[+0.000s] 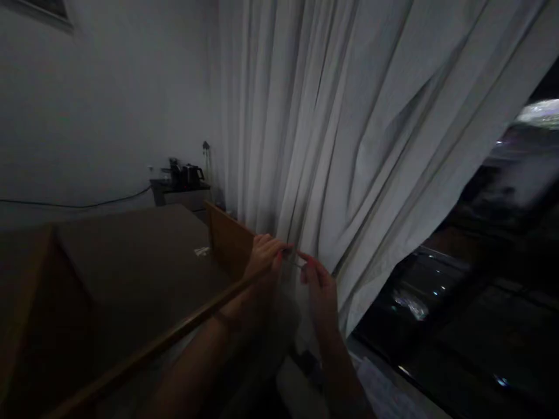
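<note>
- One white curtain [314, 116] fills the middle and upper right of the view, hanging in folds just behind the hands; a pale wall [109, 99] stands to its left, and dark glass [458, 314] shows at the right.
- Below the wall spreads a wood-edged piece of furniture with a flat brown top [148, 256]; its wooden rail [174, 334] slants from the lower left up toward the hands.
- Well apart, in the far corner, a small cabinet [183, 195] bears a dark kettle [191, 176].
- Two bare hands face each other near the curtain: the left hand [265, 253] has bent fingers, thumb and forefinger drawn together; the right hand [318, 279] pinches likewise.
- Smallest is a thin strip [297, 265], gripped between both sets of fingertips; its long axis runs across from left hand to right, so neither hand is nearer. Dimness and blur hide what it is.
</note>
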The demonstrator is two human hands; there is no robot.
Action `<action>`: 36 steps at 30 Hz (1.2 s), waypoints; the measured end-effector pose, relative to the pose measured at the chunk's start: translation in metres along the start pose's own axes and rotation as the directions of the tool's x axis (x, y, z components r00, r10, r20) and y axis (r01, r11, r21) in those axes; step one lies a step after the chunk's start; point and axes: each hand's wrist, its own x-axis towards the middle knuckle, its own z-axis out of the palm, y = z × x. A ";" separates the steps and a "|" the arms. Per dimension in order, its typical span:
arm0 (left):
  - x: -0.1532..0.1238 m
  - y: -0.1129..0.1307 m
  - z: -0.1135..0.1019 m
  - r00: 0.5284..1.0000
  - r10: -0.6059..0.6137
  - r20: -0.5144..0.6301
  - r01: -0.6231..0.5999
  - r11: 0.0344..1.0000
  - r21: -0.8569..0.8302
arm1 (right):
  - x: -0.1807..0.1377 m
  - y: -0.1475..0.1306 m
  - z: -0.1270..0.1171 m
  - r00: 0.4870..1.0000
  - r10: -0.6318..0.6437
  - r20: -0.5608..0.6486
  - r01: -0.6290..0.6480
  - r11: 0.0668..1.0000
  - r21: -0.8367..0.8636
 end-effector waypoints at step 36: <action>0.000 -0.006 0.007 1.000 -0.015 -0.011 0.014 1.000 -0.015 | -0.003 0.023 0.000 0.976 0.151 0.159 -0.198 0.915 0.352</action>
